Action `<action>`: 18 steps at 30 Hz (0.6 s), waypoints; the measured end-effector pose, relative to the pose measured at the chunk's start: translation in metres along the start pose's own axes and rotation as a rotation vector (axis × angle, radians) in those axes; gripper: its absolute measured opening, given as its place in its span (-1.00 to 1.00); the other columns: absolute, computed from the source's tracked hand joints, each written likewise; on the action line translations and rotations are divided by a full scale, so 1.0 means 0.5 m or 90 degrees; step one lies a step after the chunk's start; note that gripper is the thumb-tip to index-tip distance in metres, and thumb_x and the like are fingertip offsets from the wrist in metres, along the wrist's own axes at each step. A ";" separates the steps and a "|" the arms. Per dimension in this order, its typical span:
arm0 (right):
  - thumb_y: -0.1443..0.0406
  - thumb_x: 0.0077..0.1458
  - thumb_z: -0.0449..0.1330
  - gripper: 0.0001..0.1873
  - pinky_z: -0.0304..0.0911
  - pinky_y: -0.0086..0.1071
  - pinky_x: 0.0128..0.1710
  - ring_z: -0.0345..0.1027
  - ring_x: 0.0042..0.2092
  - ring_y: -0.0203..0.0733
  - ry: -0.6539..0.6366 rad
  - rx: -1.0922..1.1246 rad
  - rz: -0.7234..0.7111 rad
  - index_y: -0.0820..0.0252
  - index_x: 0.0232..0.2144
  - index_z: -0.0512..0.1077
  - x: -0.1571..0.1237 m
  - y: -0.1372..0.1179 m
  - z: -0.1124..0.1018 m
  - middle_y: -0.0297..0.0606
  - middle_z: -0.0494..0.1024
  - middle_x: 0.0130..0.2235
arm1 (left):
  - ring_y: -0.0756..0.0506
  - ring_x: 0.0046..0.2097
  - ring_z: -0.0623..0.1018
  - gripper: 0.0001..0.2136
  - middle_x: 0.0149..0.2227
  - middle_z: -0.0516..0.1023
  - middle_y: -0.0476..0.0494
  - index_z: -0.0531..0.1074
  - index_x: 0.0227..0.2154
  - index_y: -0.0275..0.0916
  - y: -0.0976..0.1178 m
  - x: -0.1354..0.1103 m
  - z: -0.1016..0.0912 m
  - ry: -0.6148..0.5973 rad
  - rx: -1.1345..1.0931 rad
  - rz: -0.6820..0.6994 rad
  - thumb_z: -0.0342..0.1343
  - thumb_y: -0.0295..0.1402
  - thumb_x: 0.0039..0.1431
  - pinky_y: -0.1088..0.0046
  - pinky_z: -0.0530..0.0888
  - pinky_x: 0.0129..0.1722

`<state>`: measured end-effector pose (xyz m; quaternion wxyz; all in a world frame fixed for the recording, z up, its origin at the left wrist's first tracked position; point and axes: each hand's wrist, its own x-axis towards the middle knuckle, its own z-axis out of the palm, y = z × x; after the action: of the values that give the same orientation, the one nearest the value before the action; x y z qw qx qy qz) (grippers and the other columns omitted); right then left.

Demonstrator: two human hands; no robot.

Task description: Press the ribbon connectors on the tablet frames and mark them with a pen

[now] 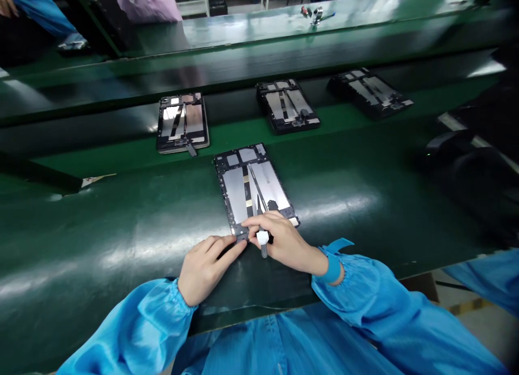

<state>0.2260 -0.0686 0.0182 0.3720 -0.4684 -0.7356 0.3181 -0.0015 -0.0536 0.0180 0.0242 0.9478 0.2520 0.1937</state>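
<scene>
An opened tablet point(275, 186) lies on the green bench in front of me, with its silver inner panels and dark ribbon cables showing. My left hand point(208, 264) grips its near left corner between thumb and fingers. Over the tablet's near edge is my right hand point(284, 240), its fingers closed around slim tweezers point(264, 250) with a white piece wrapped on them. The tweezers' rear end points towards me, and narrow dark tips seem to reach up over the panels. My right fingers hide part of the tablet's near edge.
Behind, on a lower green strip, lie three more opened tablets: left point(194, 126), middle point(290, 107) and right point(373, 94). A small metal item point(317, 15) sits on the far ledge. At the far left, a person in pink point(146, 2) is partly visible. Dark equipment point(466, 164) stands at right.
</scene>
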 end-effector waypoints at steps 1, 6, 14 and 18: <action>0.54 0.07 0.14 -0.58 0.21 -0.19 -0.01 0.46 -0.17 -0.14 -0.004 -0.001 0.003 0.09 -0.05 0.38 0.000 0.000 -0.002 -0.37 0.60 -0.31 | -0.09 -0.16 0.46 -0.69 -0.04 0.51 -0.18 0.37 0.08 -0.23 -0.005 -0.003 0.001 0.000 0.007 0.018 -0.01 -0.51 0.32 0.37 0.47 -0.20; 0.54 0.09 0.12 -0.57 0.24 -0.18 -0.01 0.45 -0.13 -0.13 -0.038 -0.005 0.011 0.10 -0.01 0.38 0.004 0.002 -0.009 -0.34 0.61 -0.27 | -0.09 -0.16 0.45 -0.69 -0.05 0.51 -0.17 0.35 0.10 -0.20 -0.018 -0.004 0.007 -0.014 0.037 0.055 -0.06 -0.49 0.35 0.37 0.48 -0.22; 0.35 0.27 0.09 -0.70 0.37 -0.29 -0.22 0.47 -0.29 -0.20 0.015 0.100 0.024 0.10 0.03 0.42 -0.020 -0.014 -0.045 -0.31 0.57 -0.33 | -0.11 -0.19 0.44 -0.66 -0.08 0.49 -0.20 0.33 0.13 -0.20 0.003 0.001 0.013 -0.025 0.076 0.017 -0.07 -0.50 0.34 0.37 0.45 -0.26; 0.24 0.33 0.01 -0.64 0.41 -0.39 -0.40 0.36 -0.45 -0.34 0.006 0.192 0.098 0.07 0.11 0.39 -0.053 -0.020 -0.056 -0.30 0.46 -0.30 | -0.13 -0.20 0.45 -0.67 -0.07 0.47 -0.23 0.35 0.11 -0.23 0.014 0.000 0.019 -0.029 0.075 -0.011 -0.03 -0.50 0.32 0.36 0.45 -0.29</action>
<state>0.2527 -0.0935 0.0341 0.4158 -0.4636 -0.6396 0.4506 0.0051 -0.0592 0.0101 -0.0241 0.9496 0.2702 0.1569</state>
